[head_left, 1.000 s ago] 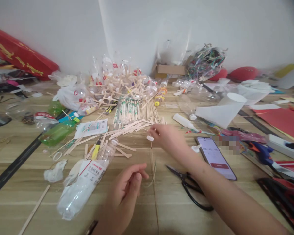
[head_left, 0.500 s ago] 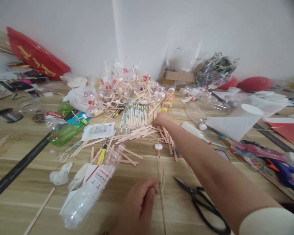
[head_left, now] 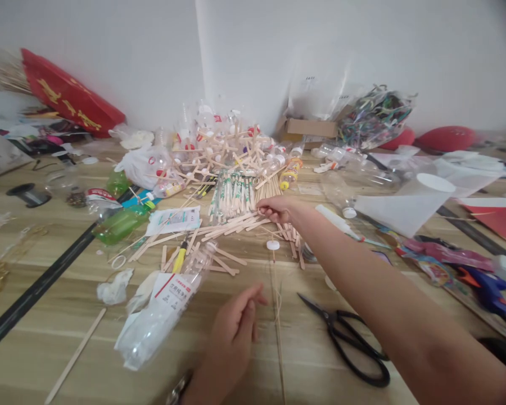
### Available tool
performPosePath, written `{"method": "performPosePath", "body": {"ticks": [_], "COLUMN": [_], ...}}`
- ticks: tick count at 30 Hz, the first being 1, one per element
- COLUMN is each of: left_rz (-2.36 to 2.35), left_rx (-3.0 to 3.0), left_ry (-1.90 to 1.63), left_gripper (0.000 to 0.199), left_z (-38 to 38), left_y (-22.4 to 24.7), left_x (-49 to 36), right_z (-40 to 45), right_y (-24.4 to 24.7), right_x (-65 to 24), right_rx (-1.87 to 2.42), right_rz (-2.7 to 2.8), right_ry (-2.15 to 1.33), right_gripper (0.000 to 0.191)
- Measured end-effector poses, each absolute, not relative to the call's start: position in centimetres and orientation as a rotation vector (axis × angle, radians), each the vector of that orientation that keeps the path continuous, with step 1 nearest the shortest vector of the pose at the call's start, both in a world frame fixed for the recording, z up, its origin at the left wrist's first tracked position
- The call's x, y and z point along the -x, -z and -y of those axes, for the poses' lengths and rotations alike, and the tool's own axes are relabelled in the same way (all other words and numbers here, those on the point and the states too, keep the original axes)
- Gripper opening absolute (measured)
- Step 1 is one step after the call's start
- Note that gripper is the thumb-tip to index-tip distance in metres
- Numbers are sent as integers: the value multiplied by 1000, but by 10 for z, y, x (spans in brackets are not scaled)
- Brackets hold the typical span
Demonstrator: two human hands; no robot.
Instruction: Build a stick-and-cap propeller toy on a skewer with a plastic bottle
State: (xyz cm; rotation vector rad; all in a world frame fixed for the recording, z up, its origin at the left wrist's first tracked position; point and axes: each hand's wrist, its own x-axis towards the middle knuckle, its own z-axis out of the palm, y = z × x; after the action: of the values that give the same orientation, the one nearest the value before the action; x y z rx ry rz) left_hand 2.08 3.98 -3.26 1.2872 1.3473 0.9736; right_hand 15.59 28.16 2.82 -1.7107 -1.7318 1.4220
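Observation:
My right hand (head_left: 275,208) reaches out to the pile at the middle of the table. Its fingers are pinched together at the near end of a bundle of thin bamboo skewers (head_left: 269,188), just above loose wooden craft sticks (head_left: 231,229). What sits between the fingertips is too small to make out. My left hand (head_left: 236,323) rests low over the table, fingers loosely bent and apart, nothing visible in it. Just right of it lies a long thin stick (head_left: 279,337) with a white bottle cap (head_left: 272,245) on its far end and a fine loose thread alongside.
Black scissors (head_left: 349,340) lie right of the thin stick. A clear plastic bottle (head_left: 152,320) and a yellow-handled tool (head_left: 179,259) are at left. Behind stands a heap of bottles and stick crosses (head_left: 231,149). A white paper cone (head_left: 409,205) is at right.
My right hand has drawn slightly left and its fingers now show at the skewers' near end. My left hand has shifted a little up, its fingers further apart. The view has shifted slightly.

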Motion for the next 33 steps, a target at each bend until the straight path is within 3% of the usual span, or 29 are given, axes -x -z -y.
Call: {"method": "performPosePath", "body": {"ticks": [5,7,10,13,19,27,33], "left_rz": [-1173,-1152,-1142,-1108,-1038,-621,-889], "left_rx": [-957,-870,-789,-767,-707,-791,-926], "left_ry": [-1203,-1332,-1454,-1500,-1489,-1352,-1305], "left_gripper": [44,43,37,31,26,25,21], "left_z": [-46,-47,-47,-47,-42,-31,-33], "left_y": [32,33,35,36,31,20,19], "left_x": [-21,-20,-18,-17,-19,-23,-16], "right_z": [-234,-210,-169,-132,-89,-54,-45], "right_y": [-32,-35,-42,-43,-13,20,22], "right_x": [-153,-150,-146,-151,-176,-157,-169], "right_rx": [1597,1527,1380,1210,1119,1098,1206], "right_rz": [1620,1583,1546,1499,1352,1054,1160], "right_ry": [-1635,-1685,-1718,-1638,-1337,-1614,-1478], "right_gripper": [31,15,16,3,16,34,45]}}
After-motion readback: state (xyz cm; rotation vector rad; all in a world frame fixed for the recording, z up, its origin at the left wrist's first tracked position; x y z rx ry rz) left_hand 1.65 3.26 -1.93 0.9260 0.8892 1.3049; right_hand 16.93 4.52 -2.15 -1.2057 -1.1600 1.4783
